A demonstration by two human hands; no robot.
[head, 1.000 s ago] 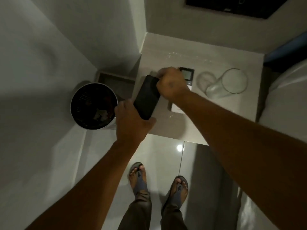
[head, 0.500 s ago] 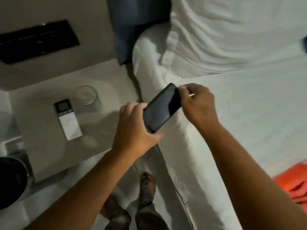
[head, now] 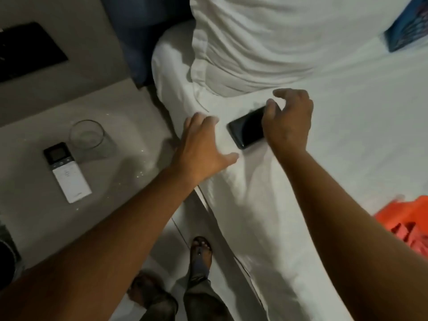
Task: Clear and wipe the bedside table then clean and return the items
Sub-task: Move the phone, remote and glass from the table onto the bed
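A black phone (head: 246,129) lies on the white bed sheet (head: 347,135) near the bed's left edge. My right hand (head: 289,119) rests on its right end, fingers curled around it. Just left of the phone, my left hand (head: 203,147) hovers with fingers spread, holding nothing. On the beige bedside table (head: 34,216) at the left stand an empty clear glass (head: 89,139) and a white remote with a small screen (head: 66,171). Small wet specks dot the tabletop.
A white pillow (head: 254,42) lies at the head of the bed, a dark blue headboard (head: 139,31) behind it. An orange cloth (head: 407,223) sits at the right edge. A dark bin (head: 7,258) stands at lower left. My sandalled feet (head: 200,251) are on the tiled floor.
The view swung from the table to the bed. The phone, held in both hands, came down onto the sheet; my left hand let go and opened.
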